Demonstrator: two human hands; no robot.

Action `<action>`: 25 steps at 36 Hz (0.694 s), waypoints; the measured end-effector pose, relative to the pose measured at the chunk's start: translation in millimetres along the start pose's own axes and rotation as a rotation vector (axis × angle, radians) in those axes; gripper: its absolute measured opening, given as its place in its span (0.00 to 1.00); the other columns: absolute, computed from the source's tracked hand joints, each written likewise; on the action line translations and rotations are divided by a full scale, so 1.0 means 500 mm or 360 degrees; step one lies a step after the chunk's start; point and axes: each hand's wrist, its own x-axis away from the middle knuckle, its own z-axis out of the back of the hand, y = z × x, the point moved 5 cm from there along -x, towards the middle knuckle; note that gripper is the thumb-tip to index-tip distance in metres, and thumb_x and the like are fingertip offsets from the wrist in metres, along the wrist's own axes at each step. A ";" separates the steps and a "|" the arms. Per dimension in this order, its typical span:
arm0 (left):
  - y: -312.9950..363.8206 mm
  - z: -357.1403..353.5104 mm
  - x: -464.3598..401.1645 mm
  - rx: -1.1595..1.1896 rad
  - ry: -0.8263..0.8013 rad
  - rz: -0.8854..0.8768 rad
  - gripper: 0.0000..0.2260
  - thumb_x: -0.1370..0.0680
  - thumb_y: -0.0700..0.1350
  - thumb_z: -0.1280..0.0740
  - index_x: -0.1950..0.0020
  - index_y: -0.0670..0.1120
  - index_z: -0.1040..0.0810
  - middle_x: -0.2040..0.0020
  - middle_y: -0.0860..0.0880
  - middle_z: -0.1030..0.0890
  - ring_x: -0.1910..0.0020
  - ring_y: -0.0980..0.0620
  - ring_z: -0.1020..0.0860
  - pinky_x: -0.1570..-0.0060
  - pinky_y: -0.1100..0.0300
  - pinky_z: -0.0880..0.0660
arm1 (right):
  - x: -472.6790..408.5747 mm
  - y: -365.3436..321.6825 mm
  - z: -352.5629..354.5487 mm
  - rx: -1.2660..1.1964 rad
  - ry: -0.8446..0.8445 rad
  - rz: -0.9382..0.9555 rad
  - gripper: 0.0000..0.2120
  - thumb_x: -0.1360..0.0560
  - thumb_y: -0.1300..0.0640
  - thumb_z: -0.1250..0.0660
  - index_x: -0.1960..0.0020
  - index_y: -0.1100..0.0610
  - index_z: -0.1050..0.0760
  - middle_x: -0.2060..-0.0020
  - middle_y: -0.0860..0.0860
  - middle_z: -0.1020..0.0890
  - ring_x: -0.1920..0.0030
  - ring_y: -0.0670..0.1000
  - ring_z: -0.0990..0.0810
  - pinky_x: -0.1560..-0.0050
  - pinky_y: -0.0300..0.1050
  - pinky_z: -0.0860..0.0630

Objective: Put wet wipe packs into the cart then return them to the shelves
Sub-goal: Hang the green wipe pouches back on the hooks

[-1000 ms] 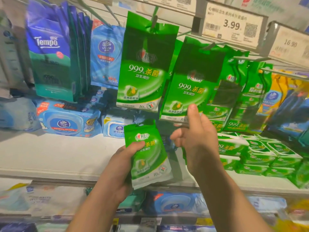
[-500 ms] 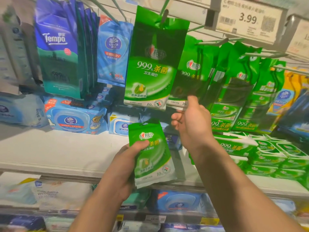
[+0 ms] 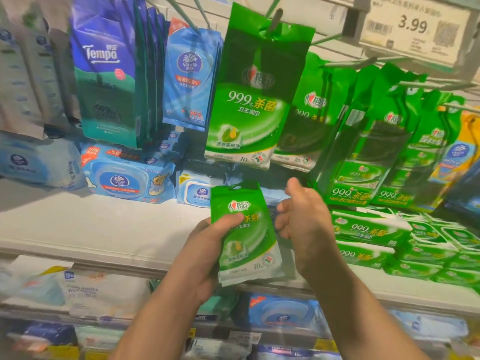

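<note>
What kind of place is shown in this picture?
Most likely a supermarket aisle. A price tag reads 3.99, green wet wipe packs hang from pegs, and boxed wipes are stacked on a white shelf.

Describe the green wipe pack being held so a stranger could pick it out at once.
Find the white shelf board under the hanging packs. In front of it, the left hand grips a small green ten-count wet wipe pack. Unlike the hanging green packs, it is off the hooks, in a hand.
</note>
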 end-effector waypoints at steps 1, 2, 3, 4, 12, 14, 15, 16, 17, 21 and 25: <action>-0.001 -0.001 -0.001 -0.0005 -0.0010 -0.0010 0.19 0.28 0.46 0.28 0.40 0.40 0.18 0.47 0.37 0.14 0.53 0.39 0.14 0.60 0.50 0.16 | 0.006 0.003 -0.004 0.0140 -0.0112 -0.0007 0.16 0.17 0.46 0.38 0.58 0.54 0.23 0.72 0.50 0.23 0.77 0.47 0.29 0.77 0.38 0.32; -0.001 -0.003 -0.002 -0.0010 -0.0022 -0.0020 0.17 0.27 0.45 0.29 0.39 0.40 0.18 0.46 0.37 0.14 0.52 0.39 0.14 0.58 0.50 0.15 | 0.007 0.014 -0.007 0.0308 -0.0243 0.0000 0.19 0.19 0.43 0.36 0.61 0.55 0.21 0.71 0.51 0.20 0.75 0.47 0.24 0.74 0.41 0.26; -0.002 -0.005 -0.003 -0.0013 -0.0033 -0.0027 0.16 0.25 0.44 0.29 0.39 0.40 0.18 0.46 0.36 0.14 0.52 0.39 0.14 0.58 0.50 0.16 | 0.009 0.026 -0.006 0.0484 -0.0338 -0.0002 0.21 0.23 0.38 0.33 0.59 0.57 0.19 0.68 0.52 0.16 0.69 0.48 0.20 0.66 0.45 0.21; -0.002 -0.007 -0.003 -0.0013 -0.0045 -0.0036 0.16 0.24 0.44 0.30 0.39 0.40 0.18 0.46 0.36 0.14 0.51 0.38 0.14 0.58 0.50 0.16 | 0.014 0.036 -0.003 0.0639 -0.0407 -0.0005 0.25 0.27 0.34 0.31 0.55 0.57 0.19 0.63 0.52 0.14 0.64 0.49 0.16 0.58 0.48 0.19; -0.004 -0.006 -0.010 -0.0138 0.0057 -0.0184 0.13 0.25 0.41 0.27 0.41 0.39 0.18 0.50 0.37 0.13 0.56 0.40 0.13 0.60 0.51 0.17 | 0.041 0.047 0.019 0.0686 -0.0684 0.0063 0.11 0.24 0.48 0.27 0.50 0.56 0.18 0.57 0.53 0.13 0.56 0.49 0.14 0.52 0.45 0.20; -0.004 -0.007 -0.009 -0.0167 0.0082 -0.0231 0.13 0.26 0.41 0.26 0.43 0.40 0.18 0.51 0.39 0.13 0.56 0.41 0.13 0.61 0.53 0.17 | 0.047 0.044 0.023 0.0645 -0.0706 0.0066 0.11 0.23 0.49 0.28 0.49 0.56 0.18 0.55 0.55 0.13 0.55 0.52 0.14 0.50 0.48 0.19; -0.005 -0.008 -0.008 -0.0173 0.0089 -0.0247 0.12 0.26 0.41 0.26 0.43 0.40 0.18 0.52 0.39 0.13 0.57 0.41 0.13 0.61 0.53 0.16 | 0.048 0.045 0.025 0.0643 -0.0689 0.0059 0.14 0.24 0.46 0.28 0.47 0.56 0.18 0.54 0.56 0.13 0.52 0.56 0.14 0.47 0.52 0.19; -0.005 -0.009 -0.007 -0.0179 0.0090 -0.0261 0.12 0.26 0.41 0.26 0.44 0.41 0.18 0.52 0.39 0.13 0.57 0.41 0.13 0.61 0.52 0.16 | 0.051 0.044 0.027 0.0656 -0.0677 0.0056 0.19 0.27 0.41 0.28 0.47 0.56 0.18 0.52 0.57 0.14 0.49 0.60 0.15 0.44 0.58 0.21; -0.006 -0.010 -0.006 -0.0183 0.0091 -0.0274 0.12 0.27 0.42 0.25 0.45 0.41 0.18 0.52 0.39 0.13 0.56 0.42 0.13 0.60 0.52 0.16 | 0.056 0.042 0.027 0.0663 -0.0670 0.0059 0.23 0.29 0.38 0.29 0.46 0.56 0.18 0.51 0.59 0.15 0.48 0.63 0.17 0.42 0.62 0.23; -0.004 -0.011 -0.005 -0.0217 0.0106 -0.0336 0.12 0.26 0.46 0.26 0.45 0.43 0.18 0.52 0.43 0.12 0.57 0.46 0.13 0.63 0.56 0.18 | 0.058 0.044 0.041 0.0694 -0.0616 0.0005 0.28 0.30 0.34 0.31 0.47 0.58 0.19 0.49 0.64 0.17 0.50 0.66 0.19 0.44 0.63 0.23; -0.008 -0.009 -0.012 -0.0240 0.0124 -0.0330 0.08 0.22 0.47 0.28 0.46 0.45 0.19 0.51 0.43 0.12 0.53 0.44 0.13 0.53 0.49 0.17 | 0.058 0.047 0.067 0.0633 -0.0514 -0.0097 0.17 0.20 0.47 0.32 0.53 0.61 0.24 0.64 0.59 0.27 0.66 0.52 0.31 0.65 0.42 0.32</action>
